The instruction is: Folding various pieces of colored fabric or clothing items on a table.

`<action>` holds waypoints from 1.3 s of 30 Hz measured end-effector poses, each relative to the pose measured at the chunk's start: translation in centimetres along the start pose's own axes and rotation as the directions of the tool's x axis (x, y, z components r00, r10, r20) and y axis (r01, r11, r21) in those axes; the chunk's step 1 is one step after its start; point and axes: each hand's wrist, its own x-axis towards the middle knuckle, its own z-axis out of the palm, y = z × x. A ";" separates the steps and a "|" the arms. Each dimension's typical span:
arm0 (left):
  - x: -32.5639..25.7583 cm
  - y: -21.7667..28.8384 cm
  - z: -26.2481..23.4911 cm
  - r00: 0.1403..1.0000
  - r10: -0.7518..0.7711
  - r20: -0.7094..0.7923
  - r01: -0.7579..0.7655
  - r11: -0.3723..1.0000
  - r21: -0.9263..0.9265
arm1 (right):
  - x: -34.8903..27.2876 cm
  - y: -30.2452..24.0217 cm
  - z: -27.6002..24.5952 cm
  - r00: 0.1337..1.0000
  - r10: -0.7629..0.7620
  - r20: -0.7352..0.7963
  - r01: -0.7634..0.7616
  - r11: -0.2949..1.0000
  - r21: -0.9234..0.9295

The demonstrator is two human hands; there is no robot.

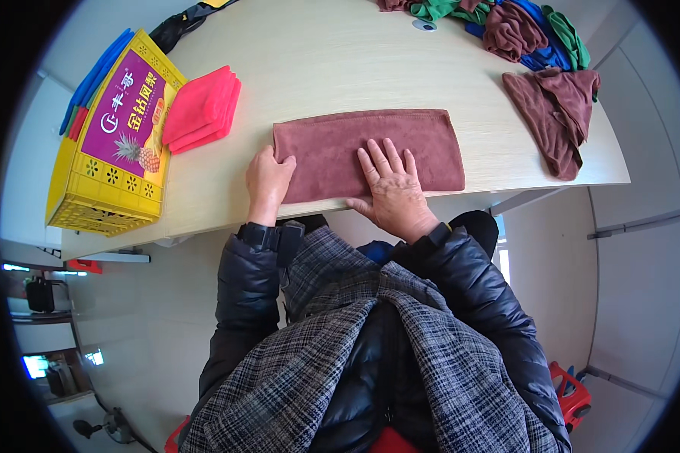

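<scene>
The person's dark padded sleeves and plaid wrap rise from below toward the folded maroon-brown rectangular cloth lying at the near edge of the pale wooden bench. The right hand lies open and flat on the cloth, fingers spread. The left hand is curled at the cloth's left edge, touching it. Left of the cloth sits a stack of folded red cloths, then a yellow plastic crate. Right of it lies a crumpled brown cloth.
</scene>
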 end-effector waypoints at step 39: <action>1.2 19.3 6.5 0.867 0.470 0.163 -0.428 0.872 -0.236 | -4.8 -3.2 0.5 0.992 -0.118 0.040 0.111 0.983 0.144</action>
